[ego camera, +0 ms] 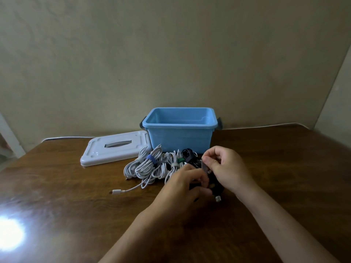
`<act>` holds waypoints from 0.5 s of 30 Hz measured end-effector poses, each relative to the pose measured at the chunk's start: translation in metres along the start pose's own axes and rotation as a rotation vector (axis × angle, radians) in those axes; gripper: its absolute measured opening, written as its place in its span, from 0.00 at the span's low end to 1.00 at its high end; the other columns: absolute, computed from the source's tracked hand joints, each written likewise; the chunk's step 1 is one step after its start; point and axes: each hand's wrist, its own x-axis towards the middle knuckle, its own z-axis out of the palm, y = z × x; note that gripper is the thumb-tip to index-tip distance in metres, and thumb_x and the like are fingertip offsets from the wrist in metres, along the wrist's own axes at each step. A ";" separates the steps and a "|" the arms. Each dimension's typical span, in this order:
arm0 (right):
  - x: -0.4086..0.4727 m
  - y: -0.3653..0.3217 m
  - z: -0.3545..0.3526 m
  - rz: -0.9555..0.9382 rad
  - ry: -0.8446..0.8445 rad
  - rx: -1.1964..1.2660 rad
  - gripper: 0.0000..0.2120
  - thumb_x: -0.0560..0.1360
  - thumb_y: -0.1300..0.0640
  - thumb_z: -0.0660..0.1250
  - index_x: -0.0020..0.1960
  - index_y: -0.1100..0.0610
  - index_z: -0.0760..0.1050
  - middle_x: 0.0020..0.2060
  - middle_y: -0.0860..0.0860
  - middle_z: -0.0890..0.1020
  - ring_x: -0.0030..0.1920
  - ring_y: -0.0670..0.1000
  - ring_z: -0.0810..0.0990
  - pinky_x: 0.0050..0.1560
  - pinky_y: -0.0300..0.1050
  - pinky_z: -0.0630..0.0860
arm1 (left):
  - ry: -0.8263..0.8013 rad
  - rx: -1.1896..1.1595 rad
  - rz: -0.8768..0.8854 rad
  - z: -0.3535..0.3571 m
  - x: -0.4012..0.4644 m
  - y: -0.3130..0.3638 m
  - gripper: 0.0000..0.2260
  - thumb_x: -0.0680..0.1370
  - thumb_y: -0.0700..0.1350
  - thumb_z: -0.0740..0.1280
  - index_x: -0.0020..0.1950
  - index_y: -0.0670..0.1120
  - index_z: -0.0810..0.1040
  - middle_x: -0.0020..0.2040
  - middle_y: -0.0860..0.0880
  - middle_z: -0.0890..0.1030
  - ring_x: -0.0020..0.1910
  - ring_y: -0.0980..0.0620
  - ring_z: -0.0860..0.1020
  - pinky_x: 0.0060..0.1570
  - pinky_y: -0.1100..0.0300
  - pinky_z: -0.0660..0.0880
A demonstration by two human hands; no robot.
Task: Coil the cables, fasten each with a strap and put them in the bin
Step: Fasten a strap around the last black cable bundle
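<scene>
A blue plastic bin (180, 137) stands open at the back of the wooden table. In front of it lies a heap of coiled white cables (146, 166) bound with grey, blue and green straps, plus dark coils (188, 154) further right. One white plug end (115, 191) trails out to the left. My left hand (182, 188) grips a coiled black cable (215, 185) just in front of the heap. My right hand (226, 168) pinches a dark strap (205, 165) at the top of that coil. A white connector (218, 198) hangs from the black coil.
The bin's white lid (114, 150) lies flat to the left of the bin. A thin white wire (266, 126) runs along the table's back edge by the wall. A bright glare spot (9, 234) sits on the table's near left.
</scene>
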 end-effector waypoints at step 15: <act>-0.005 -0.002 0.004 -0.064 -0.037 0.267 0.03 0.83 0.54 0.64 0.53 0.51 0.77 0.44 0.50 0.85 0.47 0.47 0.85 0.56 0.50 0.82 | 0.150 -0.173 -0.123 0.002 -0.002 -0.006 0.08 0.76 0.47 0.73 0.45 0.57 0.75 0.44 0.52 0.83 0.44 0.52 0.83 0.46 0.44 0.81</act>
